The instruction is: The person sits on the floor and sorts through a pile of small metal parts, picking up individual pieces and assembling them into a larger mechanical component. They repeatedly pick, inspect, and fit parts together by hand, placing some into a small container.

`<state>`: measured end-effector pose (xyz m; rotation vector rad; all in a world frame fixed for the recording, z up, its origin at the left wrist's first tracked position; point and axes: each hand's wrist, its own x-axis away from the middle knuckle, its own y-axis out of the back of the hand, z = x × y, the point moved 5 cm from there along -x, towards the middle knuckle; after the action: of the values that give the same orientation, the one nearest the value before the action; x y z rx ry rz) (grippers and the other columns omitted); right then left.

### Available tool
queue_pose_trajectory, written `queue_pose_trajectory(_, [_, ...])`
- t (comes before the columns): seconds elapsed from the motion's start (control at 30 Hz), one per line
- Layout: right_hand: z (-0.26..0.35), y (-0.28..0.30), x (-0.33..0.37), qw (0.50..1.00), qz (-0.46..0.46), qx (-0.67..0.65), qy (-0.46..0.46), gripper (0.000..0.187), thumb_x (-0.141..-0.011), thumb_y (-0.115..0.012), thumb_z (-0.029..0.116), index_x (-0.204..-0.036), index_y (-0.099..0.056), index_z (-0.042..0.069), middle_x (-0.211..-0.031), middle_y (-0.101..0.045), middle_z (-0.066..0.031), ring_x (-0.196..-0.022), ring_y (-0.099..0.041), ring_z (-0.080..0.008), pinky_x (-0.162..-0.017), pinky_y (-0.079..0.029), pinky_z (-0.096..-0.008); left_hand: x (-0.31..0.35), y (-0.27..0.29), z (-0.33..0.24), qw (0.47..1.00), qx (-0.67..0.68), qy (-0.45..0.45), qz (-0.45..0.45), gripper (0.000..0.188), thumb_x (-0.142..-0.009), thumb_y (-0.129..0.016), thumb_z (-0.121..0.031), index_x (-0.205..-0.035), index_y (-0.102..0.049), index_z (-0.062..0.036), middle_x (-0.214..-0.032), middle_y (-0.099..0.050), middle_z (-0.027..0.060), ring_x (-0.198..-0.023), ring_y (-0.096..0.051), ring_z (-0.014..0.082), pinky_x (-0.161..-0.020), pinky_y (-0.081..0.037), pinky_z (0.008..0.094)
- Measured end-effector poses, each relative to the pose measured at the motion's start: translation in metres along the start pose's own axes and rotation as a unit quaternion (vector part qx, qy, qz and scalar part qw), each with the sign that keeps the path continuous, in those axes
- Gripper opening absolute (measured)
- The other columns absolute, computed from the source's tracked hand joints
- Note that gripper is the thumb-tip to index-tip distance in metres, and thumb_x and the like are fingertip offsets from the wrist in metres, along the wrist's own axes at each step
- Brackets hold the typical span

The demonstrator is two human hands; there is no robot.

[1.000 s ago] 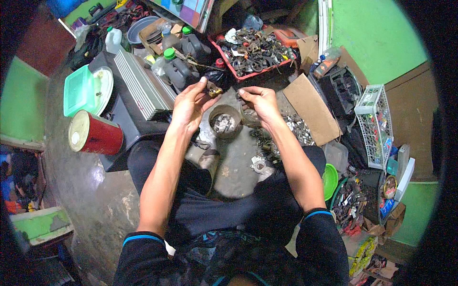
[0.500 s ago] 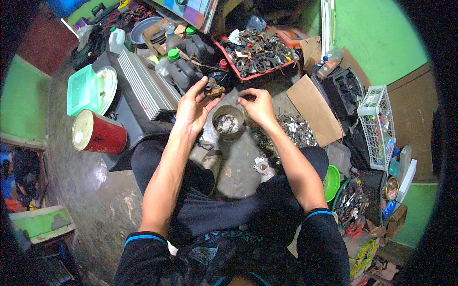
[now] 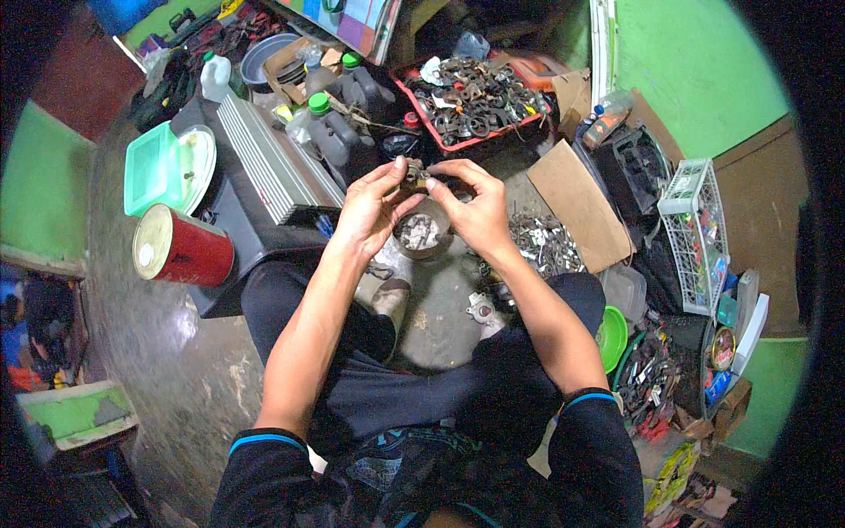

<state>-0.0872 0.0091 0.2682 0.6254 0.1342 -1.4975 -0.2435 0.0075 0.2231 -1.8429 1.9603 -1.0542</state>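
Between my two hands is a small brownish metal part (image 3: pixel 415 176), its exact kind too small to tell. My left hand (image 3: pixel 370 207) grips it from the left with thumb and fingers. From the other side my right hand (image 3: pixel 475 204) pinches at its right edge, fingertips touching it. Just below the hands stands a round tin (image 3: pixel 437 248) holding pale metal bits (image 3: pixel 416 231). A heap of small silvery metal pieces (image 3: pixel 546 242) lies on the floor to the right, and a pale metal fitting (image 3: pixel 481 308) lies near my right knee.
Ahead, a red tray (image 3: pixel 471 141) is heaped with dark metal parts. Dark jugs with green caps (image 3: pixel 334 136) stand left of it. A red can (image 3: pixel 185 245) sits on a black surface at left. Flattened cardboard (image 3: pixel 581 207) and a white basket (image 3: pixel 691 233) are at right.
My right hand has moved left and up to the metal part and now touches it. My left hand has shifted slightly right, bringing the part over the tin's far side.
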Motion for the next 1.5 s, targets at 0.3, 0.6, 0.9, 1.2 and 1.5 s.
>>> queue_pose_trajectory(0.3, [-0.013, 0.003, -0.005, 0.996, 0.066, 0.003, -0.066, 0.015, -0.076, -0.072, 0.010, -0.087, -0.071, 0.000, -0.089, -0.070, -0.0112, -0.085, -0.067, -0.0204, -0.078, -0.050, -0.0317, -0.003, -0.002, -0.001, 0.995, -0.092, -0.035, 0.024, 0.030, -0.092, -0.062, -0.025, -0.110, -0.063, -0.0012, -0.102, -0.067, 0.0092, -0.092, -0.065, 0.0207, -0.083, -0.052, 0.0364])
queue_pose_trajectory(0.6, [-0.027, 0.006, -0.004, 0.969, 0.043, -0.154, -0.191, 0.011, -0.084, -0.068, 0.007, -0.093, -0.070, 0.000, -0.081, -0.069, -0.0048, -0.071, -0.062, -0.0097, -0.064, -0.049, -0.0244, -0.003, 0.001, -0.008, 0.992, -0.100, -0.060, -0.039, 0.029, -0.091, -0.063, -0.023, -0.108, -0.064, 0.0011, -0.097, -0.069, 0.0099, -0.087, -0.066, 0.0178, -0.080, -0.052, 0.0349])
queue_pose_trajectory(0.9, [-0.062, -0.002, -0.002, 0.983, 0.054, 0.004, -0.176, 0.023, -0.077, -0.074, 0.014, -0.095, -0.071, 0.001, -0.078, -0.070, -0.0090, -0.065, -0.063, -0.0117, -0.062, -0.051, -0.0269, -0.002, 0.003, -0.011, 0.995, -0.048, -0.057, -0.070, 0.030, -0.090, -0.065, -0.028, -0.107, -0.065, -0.0025, -0.100, -0.068, 0.0084, -0.093, -0.066, 0.0190, -0.083, -0.051, 0.0367])
queue_pose_trajectory(1.2, [-0.019, -0.007, -0.002, 0.996, 0.026, -0.025, -0.082, 0.024, -0.076, -0.075, 0.014, -0.095, -0.070, 0.000, -0.084, -0.071, -0.0118, -0.074, -0.068, -0.0180, -0.068, -0.052, -0.0305, -0.001, 0.001, -0.003, 0.993, -0.077, -0.055, -0.068, 0.029, -0.091, -0.064, -0.025, -0.109, -0.063, -0.0020, -0.096, -0.067, 0.0055, -0.085, -0.063, 0.0140, -0.078, -0.052, 0.0327])
queue_pose_trajectory(1.5, [-0.010, -0.002, 0.000, 0.999, 0.010, 0.012, -0.033, 0.017, -0.077, -0.073, 0.012, -0.087, -0.069, -0.001, -0.086, -0.069, -0.0124, -0.080, -0.067, -0.0223, -0.072, -0.051, -0.0321, 0.003, -0.009, 0.005, 0.995, -0.055, -0.062, -0.047, 0.029, -0.089, -0.067, -0.019, -0.110, -0.063, -0.0013, -0.096, -0.067, 0.0072, -0.084, -0.064, 0.0165, -0.076, -0.052, 0.0299])
